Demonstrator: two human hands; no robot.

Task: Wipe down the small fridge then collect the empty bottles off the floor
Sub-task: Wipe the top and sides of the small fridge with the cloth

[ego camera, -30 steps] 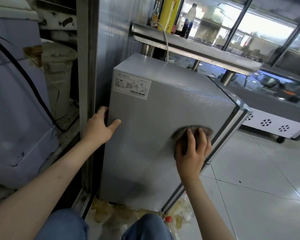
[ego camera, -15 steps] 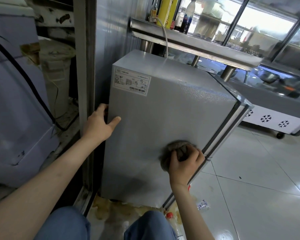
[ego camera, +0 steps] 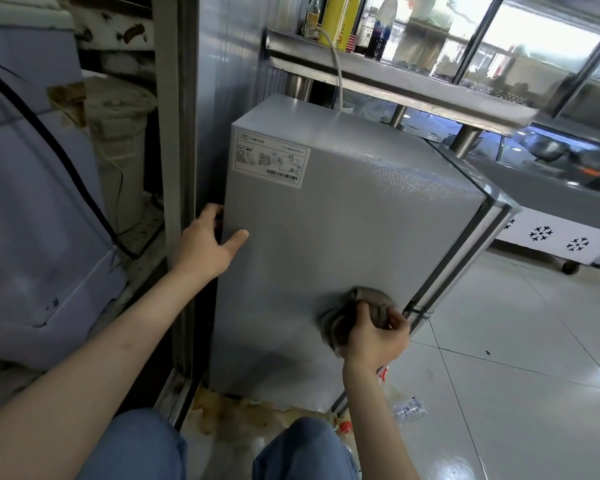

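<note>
The small grey fridge [ego camera: 343, 220] stands on the floor under a steel shelf, its side panel facing me. My left hand [ego camera: 207, 245] grips the fridge's rear left edge, thumb lying on the side panel. My right hand [ego camera: 374, 336] holds a bunched grey rag [ego camera: 368, 303] and presses it against the lower right of the side panel, close to the door seam. Empty clear plastic bottles lie on the floor near the fridge's front corner: one with a label [ego camera: 409, 408], and one with a red cap [ego camera: 344, 427] by my knee.
A steel shelf [ego camera: 395, 88] with bottles and a yellow box overhangs the fridge. A metal post [ego camera: 179, 168] and a white appliance [ego camera: 32, 209] with a black cable stand to the left. Yellowish stains cover the floor under the fridge. A display counter [ego camera: 551, 223] stands on the tiled floor at right.
My right hand has wiped the rag down the side panel, from mid-height toward the lower right near the door seam. My left hand has kept its grip on the rear edge.
</note>
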